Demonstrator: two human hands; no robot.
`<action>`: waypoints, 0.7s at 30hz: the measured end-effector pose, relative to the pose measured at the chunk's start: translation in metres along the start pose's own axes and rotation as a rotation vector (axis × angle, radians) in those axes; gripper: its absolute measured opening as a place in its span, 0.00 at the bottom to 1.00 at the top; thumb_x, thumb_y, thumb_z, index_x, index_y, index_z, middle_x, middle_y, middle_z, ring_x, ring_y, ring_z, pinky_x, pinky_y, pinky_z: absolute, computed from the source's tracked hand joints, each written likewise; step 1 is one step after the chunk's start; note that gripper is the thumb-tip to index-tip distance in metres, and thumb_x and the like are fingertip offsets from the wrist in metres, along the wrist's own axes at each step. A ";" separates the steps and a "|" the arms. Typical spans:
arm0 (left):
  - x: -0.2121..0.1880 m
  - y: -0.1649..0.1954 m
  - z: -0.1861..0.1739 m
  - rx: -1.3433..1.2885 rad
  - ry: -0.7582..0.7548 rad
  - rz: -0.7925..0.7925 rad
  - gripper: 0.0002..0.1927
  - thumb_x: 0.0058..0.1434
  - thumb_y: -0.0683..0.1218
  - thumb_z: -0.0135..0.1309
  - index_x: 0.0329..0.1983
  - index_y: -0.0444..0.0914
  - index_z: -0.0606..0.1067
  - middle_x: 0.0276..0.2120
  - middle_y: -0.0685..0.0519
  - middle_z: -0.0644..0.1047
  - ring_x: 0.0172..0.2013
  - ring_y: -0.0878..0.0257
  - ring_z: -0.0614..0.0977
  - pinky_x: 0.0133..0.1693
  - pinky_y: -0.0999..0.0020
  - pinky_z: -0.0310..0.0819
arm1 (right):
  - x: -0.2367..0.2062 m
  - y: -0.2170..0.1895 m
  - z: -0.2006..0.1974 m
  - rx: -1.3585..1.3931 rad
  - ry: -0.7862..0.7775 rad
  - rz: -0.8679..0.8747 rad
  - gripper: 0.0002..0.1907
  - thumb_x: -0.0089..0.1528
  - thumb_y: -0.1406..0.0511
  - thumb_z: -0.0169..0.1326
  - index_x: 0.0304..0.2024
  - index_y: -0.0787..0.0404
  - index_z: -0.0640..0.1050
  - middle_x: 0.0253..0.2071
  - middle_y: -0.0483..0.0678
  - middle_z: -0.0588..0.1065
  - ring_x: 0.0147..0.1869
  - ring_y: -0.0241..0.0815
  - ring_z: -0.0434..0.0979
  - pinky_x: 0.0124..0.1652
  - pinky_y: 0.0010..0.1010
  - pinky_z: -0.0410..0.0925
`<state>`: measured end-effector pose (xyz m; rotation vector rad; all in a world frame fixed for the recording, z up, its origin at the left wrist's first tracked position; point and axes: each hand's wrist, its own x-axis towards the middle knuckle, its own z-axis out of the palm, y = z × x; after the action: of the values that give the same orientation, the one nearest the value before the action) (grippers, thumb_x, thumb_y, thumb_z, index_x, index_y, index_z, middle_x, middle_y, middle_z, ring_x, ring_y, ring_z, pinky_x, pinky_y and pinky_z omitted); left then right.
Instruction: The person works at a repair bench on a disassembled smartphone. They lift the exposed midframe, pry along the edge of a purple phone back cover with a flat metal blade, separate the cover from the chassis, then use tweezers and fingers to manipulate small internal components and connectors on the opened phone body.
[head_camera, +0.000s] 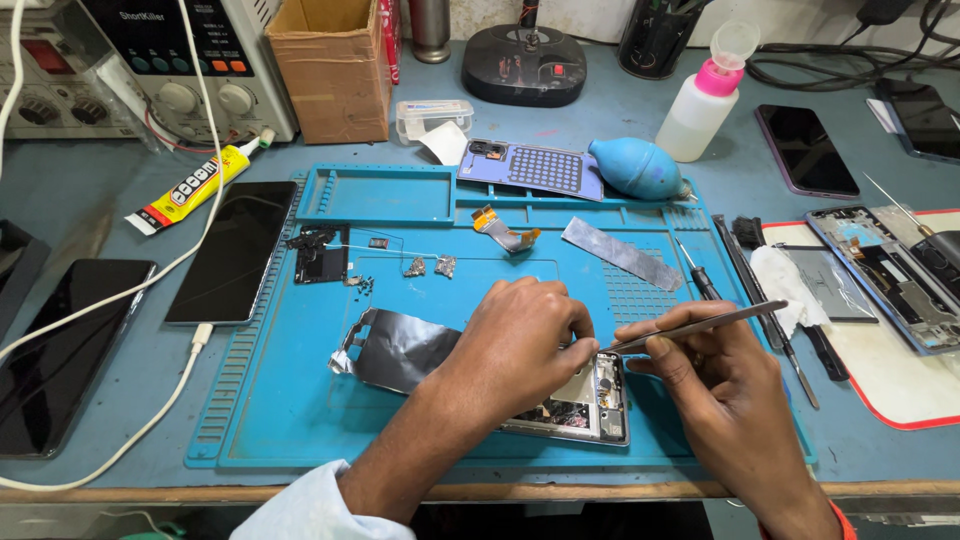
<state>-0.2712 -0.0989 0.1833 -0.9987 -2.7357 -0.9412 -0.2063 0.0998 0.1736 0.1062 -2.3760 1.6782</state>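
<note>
An opened phone (585, 405) with its back off lies on the blue repair mat (300, 400), its circuit boards showing. My left hand (520, 345) rests on top of it, fingers curled and pinching at its upper edge. My right hand (715, 385) holds metal tweezers (690, 327), their tips meeting my left fingertips over the phone. A crumpled dark foil sheet (395, 345) sticks out from under my left hand to the left.
On the mat lie a dark phone part (320, 255), small metal shields (430, 266), a flex cable (505, 232), a silver strip (620, 252), screwdrivers (700, 275). Around it are phones (235, 250), a glue tube (190, 187), a blue air blower (635, 167), a squeeze bottle (700, 105), another opened phone (890, 275).
</note>
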 end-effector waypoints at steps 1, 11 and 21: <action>0.000 0.000 0.000 -0.003 -0.006 -0.009 0.09 0.55 0.50 0.61 0.33 0.41 0.85 0.27 0.49 0.79 0.36 0.51 0.79 0.42 0.52 0.69 | -0.001 -0.001 0.000 0.000 0.006 0.000 0.10 0.65 0.68 0.52 0.47 0.67 0.73 0.44 0.53 0.83 0.47 0.40 0.85 0.47 0.33 0.80; 0.003 0.000 0.000 -0.002 -0.025 -0.022 0.10 0.56 0.50 0.60 0.33 0.40 0.85 0.26 0.48 0.79 0.35 0.52 0.79 0.43 0.51 0.69 | 0.000 0.000 0.000 0.039 -0.009 -0.007 0.09 0.65 0.69 0.52 0.47 0.67 0.73 0.43 0.53 0.82 0.48 0.40 0.85 0.48 0.33 0.80; 0.001 -0.002 0.000 -0.020 -0.008 0.013 0.10 0.56 0.49 0.60 0.34 0.40 0.85 0.27 0.49 0.79 0.37 0.51 0.79 0.42 0.51 0.69 | 0.000 0.002 0.000 0.033 0.011 -0.016 0.09 0.66 0.69 0.51 0.47 0.67 0.72 0.44 0.53 0.82 0.48 0.40 0.85 0.48 0.33 0.80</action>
<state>-0.2737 -0.0997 0.1823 -1.0246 -2.7280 -0.9661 -0.2065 0.1004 0.1716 0.1208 -2.3336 1.7069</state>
